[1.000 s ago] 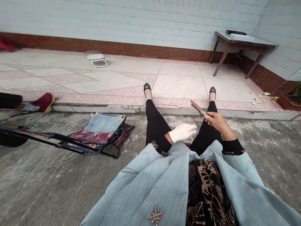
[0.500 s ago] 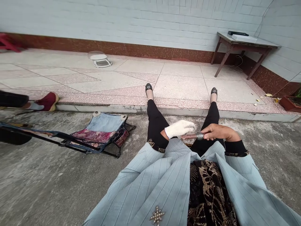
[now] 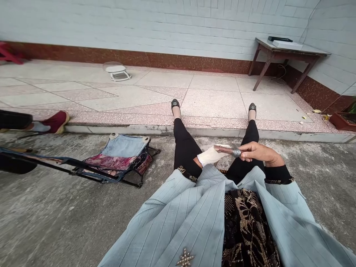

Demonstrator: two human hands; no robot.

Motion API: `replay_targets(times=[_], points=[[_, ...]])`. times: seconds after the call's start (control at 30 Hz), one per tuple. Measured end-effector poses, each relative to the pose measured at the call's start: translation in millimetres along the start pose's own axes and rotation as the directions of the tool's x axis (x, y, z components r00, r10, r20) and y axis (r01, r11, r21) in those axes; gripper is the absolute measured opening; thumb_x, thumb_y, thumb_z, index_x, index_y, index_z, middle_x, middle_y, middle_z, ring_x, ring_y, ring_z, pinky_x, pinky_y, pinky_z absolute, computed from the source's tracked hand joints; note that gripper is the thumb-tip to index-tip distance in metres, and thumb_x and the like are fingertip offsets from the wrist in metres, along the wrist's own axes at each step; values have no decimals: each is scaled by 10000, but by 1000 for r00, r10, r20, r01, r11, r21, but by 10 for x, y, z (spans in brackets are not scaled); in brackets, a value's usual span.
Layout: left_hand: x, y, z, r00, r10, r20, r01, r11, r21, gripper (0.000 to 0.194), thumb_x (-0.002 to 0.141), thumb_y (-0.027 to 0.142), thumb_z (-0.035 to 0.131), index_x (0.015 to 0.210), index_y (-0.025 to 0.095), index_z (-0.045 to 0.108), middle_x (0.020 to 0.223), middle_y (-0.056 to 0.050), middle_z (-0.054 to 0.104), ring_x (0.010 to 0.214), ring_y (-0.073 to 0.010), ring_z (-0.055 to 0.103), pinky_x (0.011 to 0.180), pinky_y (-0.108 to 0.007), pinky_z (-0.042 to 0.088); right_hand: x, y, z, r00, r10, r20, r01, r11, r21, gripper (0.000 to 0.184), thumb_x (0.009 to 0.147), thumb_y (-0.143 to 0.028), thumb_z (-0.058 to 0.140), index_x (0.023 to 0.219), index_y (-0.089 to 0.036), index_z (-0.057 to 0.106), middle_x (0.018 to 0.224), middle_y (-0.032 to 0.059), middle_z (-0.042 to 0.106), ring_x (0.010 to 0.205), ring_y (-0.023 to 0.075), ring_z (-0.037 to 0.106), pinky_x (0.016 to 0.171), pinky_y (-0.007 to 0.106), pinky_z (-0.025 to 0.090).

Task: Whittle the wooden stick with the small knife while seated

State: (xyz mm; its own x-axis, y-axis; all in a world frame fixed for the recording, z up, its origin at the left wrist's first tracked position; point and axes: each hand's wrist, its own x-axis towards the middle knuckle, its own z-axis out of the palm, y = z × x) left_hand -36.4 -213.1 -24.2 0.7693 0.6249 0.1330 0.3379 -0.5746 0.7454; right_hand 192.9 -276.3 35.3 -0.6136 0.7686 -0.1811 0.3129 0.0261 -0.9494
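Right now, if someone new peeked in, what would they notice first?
Probably the white glove on the left hand, near the middle of the picture, with the bare right hand beside it gripping a brown stick wound with silvery wire. Next might come the blue and flowery folding chair on the grey ground to the left, then another person's dark red shoe farther left.

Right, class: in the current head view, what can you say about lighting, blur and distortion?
In the head view, soft, even light, no harsh shadows; the red object at far left looks blurred; shapes near the edges look stretched; the silvery coil around the stick is too small to resolve.
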Motion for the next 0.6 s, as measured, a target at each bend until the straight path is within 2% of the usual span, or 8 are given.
replay_targets(times=[0.13,0.23,0.33,0.4,0.43,0.5,0.57,0.6], points=[[12,18,-14,1000,-3,23,3,1000,-1,297,950,332,430,992,152,663,910,-48,694,875,-172,628,798,-280,478,45,-28,19,988,-58,-145,60,998,10,380,852,-510,614,766,-140,604,664,-18,527,546,72,444,492,208,353],[18,22,-23,996,36,76,-43,995,91,297,964,326,408,891,156,641,821,-18,658,782,-151,600,738,-252,435,93,3,-25,929,-52,-366,39,998,-43,361,858,-504,588,761,-157,596,632,-19,516,528,88,432,487,224,336],[17,51,-15,988,60,143,-98,956,277,287,975,339,399,960,182,639,835,-12,656,779,-157,599,713,-251,405,134,53,-82,801,-11,-599,-180,949,-258,290,878,-436,555,868,-167,664,613,-3,543,547,127,466,534,254,344],[7,100,-12,983,68,169,-132,907,399,288,980,350,397,1016,201,641,880,-19,672,804,-167,611,715,-255,400,154,81,-90,745,-3,-667,-379,821,-428,256,886,-377,543,928,-177,698,668,33,605,614,162,524,583,273,344],[1,131,-17,980,75,184,-152,879,452,287,979,355,401,1027,208,643,896,-24,678,815,-173,617,715,-256,399,163,92,-80,745,12,-667,-456,739,-496,245,889,-356,540,932,-181,706,717,56,638,659,180,554,601,280,339],[-5,194,-48,971,85,222,-194,825,530,271,973,350,419,1030,219,649,910,-29,688,831,-184,629,708,-259,401,180,106,-42,776,75,-627,-539,595,-596,235,893,-337,537,907,-181,712,819,101,683,745,212,595,622,290,329],[10,240,-111,967,91,237,-215,791,573,254,966,336,434,1027,223,653,936,-36,697,846,-192,638,701,-260,406,191,105,8,806,163,-569,-563,505,-654,218,884,-325,555,854,-174,710,852,125,694,769,220,609,623,292,324],[28,250,-152,968,95,233,-217,786,578,248,964,324,437,1025,222,655,956,-40,700,857,-193,640,706,-261,410,190,94,30,825,205,-526,-552,488,-676,201,874,-311,571,824,-171,706,838,123,693,753,211,607,617,290,324]])
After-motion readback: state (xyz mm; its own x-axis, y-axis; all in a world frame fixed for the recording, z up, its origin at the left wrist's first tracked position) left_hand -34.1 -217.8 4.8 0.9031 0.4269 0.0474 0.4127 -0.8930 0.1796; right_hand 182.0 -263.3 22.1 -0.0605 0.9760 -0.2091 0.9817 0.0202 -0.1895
